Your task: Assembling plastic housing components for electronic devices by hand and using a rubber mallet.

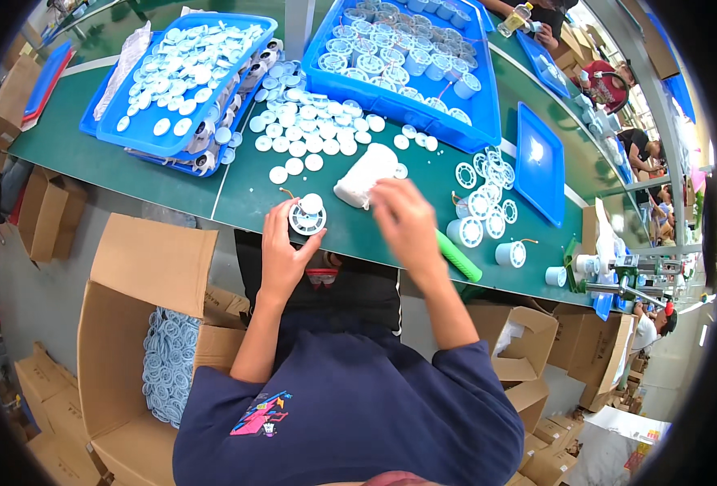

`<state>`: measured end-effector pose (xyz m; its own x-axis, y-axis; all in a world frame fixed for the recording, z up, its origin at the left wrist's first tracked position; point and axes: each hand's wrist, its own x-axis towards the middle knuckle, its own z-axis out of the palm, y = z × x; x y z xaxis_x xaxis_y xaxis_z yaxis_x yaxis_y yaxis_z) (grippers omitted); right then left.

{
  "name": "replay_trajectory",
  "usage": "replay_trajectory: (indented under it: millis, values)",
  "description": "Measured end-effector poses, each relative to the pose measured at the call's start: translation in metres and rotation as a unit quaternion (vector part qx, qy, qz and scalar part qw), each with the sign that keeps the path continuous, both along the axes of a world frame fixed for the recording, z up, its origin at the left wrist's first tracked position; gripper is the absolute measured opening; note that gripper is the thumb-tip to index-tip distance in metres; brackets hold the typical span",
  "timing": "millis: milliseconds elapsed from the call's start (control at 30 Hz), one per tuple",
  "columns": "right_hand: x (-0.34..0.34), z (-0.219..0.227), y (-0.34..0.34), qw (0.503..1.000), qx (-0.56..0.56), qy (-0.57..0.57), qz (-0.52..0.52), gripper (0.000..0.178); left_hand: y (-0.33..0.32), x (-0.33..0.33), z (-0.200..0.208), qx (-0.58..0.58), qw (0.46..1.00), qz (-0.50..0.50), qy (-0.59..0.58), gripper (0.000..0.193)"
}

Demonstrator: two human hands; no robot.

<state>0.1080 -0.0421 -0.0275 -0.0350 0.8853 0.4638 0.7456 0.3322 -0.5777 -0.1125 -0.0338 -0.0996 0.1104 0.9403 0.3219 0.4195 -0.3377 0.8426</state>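
Near the table's front edge, my left hand (281, 243) is closed around a pale-blue round housing (307, 220) with a slotted rim and a short reddish wire. A small white disc (311, 203) lies on top of the housing. My right hand (407, 219) hovers by the right end of a white wrapped bundle (364, 176), its fingers bent and smeared by motion; whether it holds anything does not show. A green ridged handle (459, 257) lies beside my right wrist. Beyond the bundle, many loose pale discs (313, 128) are scattered across the green table (255, 188).
At the far left, a blue tray (164, 146) of discs is stacked on others. A large blue bin (411, 121) holds cylindrical housings. Slotted rings (480, 202) and a few housings lie right, near a metal clamp (630, 279). An open carton (123, 324) stands below left. Other people work farther right.
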Motion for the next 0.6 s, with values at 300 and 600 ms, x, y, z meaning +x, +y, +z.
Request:
replay_trajectory:
  millis: [300, 600]
  values:
    - [0.180, -0.032, 0.042, 0.882, -0.248, -0.326, -0.233, 0.047, 0.000, 0.007, 0.008, -0.029, 0.999, -0.008, -0.040, 0.066]
    - [0.145, -0.039, 0.058, 0.873, -0.173, -0.407, -0.205, 0.032, 0.000, 0.003, 0.006, -0.083, 0.993, 0.010, -0.080, 0.061]
